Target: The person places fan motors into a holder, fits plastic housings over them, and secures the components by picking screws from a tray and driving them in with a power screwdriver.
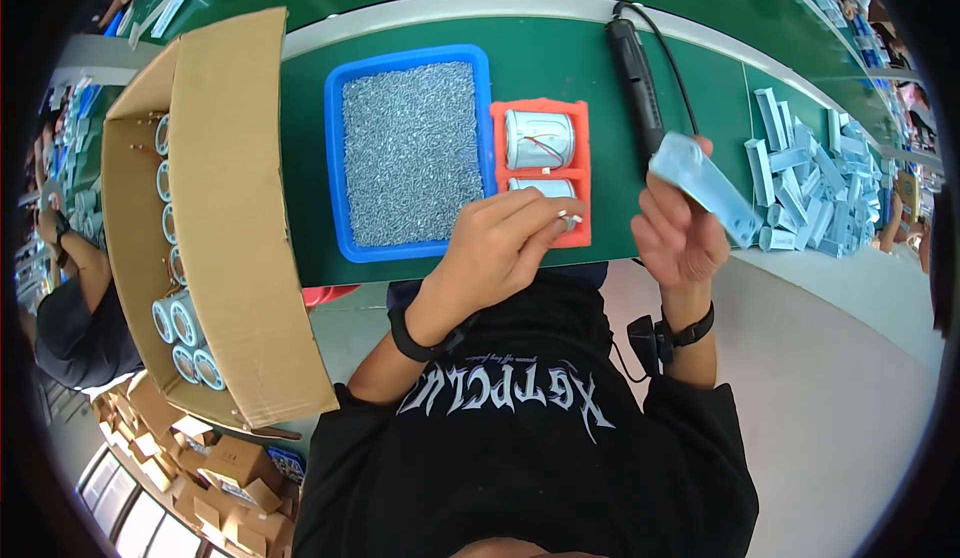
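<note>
At one o'clock from the middle of the view, on the green counter (560, 63), a red holder (585, 180) carries two white cylinders: the upper cylinder (540, 140) with its red wire, and the lower cylinder (541, 188), which is partly covered by the left hand (500, 246). The fingers of this hand are bent together near small pale pieces (570, 220); I cannot tell what these are, nor if they are gripped. At three o'clock, the right hand (682, 233) is closed on a pale blue handle (705, 186), raised and well apart from the holder.

As I judge, this round is at an early stage. Both cylinders are placed, but neither shows a handle joined to it. The screwdriver (637, 83), at half past one, lies unused, and the blue tray (333, 158) at eleven o'clock is full of small metal pieces (410, 148). Much work seems left: many loose handles (800, 183) lie between two and three o'clock, and more cylinders (188, 318) wait in the cardboard box (240, 208) at nine o'clock.
</note>
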Tool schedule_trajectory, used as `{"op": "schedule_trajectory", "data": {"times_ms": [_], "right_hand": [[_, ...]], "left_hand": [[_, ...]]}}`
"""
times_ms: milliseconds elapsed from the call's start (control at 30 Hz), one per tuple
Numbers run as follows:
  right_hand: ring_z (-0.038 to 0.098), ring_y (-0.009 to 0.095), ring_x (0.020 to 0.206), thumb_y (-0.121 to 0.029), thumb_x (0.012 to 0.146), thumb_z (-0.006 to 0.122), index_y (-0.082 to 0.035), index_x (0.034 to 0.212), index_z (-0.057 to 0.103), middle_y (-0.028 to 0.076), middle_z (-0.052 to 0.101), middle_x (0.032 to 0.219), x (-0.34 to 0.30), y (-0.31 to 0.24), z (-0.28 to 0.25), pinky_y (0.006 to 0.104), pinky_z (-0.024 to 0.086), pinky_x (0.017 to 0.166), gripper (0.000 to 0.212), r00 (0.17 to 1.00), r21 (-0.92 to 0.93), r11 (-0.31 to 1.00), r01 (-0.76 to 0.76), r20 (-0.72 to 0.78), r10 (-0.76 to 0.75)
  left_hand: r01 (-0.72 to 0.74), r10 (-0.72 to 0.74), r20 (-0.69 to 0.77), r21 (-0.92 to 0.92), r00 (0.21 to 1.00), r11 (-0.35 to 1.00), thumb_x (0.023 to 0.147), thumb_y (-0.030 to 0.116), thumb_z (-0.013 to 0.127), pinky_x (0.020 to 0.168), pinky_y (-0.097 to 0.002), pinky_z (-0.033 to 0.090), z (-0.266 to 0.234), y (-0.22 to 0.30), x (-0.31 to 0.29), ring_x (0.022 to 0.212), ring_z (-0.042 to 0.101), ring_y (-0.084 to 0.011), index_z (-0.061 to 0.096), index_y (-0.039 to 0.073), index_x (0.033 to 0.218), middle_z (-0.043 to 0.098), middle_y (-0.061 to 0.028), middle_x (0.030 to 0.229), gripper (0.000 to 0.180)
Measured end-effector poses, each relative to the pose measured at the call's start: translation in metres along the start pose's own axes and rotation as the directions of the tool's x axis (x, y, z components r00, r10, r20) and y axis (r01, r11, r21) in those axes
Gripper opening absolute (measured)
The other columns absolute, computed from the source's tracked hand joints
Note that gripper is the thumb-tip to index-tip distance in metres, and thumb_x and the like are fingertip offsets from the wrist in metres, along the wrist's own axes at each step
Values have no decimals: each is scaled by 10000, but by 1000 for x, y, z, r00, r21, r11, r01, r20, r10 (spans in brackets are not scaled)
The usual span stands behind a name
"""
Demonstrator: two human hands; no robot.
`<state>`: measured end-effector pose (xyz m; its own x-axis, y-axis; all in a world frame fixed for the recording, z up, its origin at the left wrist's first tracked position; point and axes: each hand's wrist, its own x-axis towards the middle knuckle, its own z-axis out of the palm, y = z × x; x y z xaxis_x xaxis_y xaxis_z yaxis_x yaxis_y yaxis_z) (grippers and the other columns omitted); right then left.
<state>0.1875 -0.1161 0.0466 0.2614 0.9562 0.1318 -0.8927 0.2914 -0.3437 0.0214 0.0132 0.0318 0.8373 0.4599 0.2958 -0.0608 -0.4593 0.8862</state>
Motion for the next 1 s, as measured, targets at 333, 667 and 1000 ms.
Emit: {"op": "schedule_trajectory", "data": {"times_ms": [333, 667, 1000], "right_hand": [[557, 189, 818, -438, 751, 743, -46, 1153, 513, 74, 565, 903, 4, 14, 22, 281, 461, 706, 607, 952, -952, -201, 230, 263, -158], [565, 219, 893, -284, 734, 795, -70, 1094, 470, 141, 579, 1017, -1, 26, 8, 316, 481, 764, 530, 935, -946, -114, 304, 319, -157], [585, 266, 903, -85, 618, 822, -78, 1044, 564, 98, 617, 989, 2, 28, 12, 354, 488, 752, 497, 968, -958, -176, 227, 241, -64]], "left_hand": [[-69, 74, -82, 70, 994, 995, 771, 26, 625, 487, -325, 429, 4, -1, -3, 564, 565, -227, 666, 50, 929, 564, -64, 659, 165], [-85, 90, -87, 64, 992, 994, 708, -11, 654, 524, -333, 432, 7, -5, -11, 601, 557, -263, 626, -4, 867, 578, -101, 747, 162], [40, -11, -122, 234, 992, 971, 636, 75, 756, 788, -403, 424, -4, -9, -16, 946, 537, -269, 654, 80, 933, 578, -42, 1001, 314]]}}
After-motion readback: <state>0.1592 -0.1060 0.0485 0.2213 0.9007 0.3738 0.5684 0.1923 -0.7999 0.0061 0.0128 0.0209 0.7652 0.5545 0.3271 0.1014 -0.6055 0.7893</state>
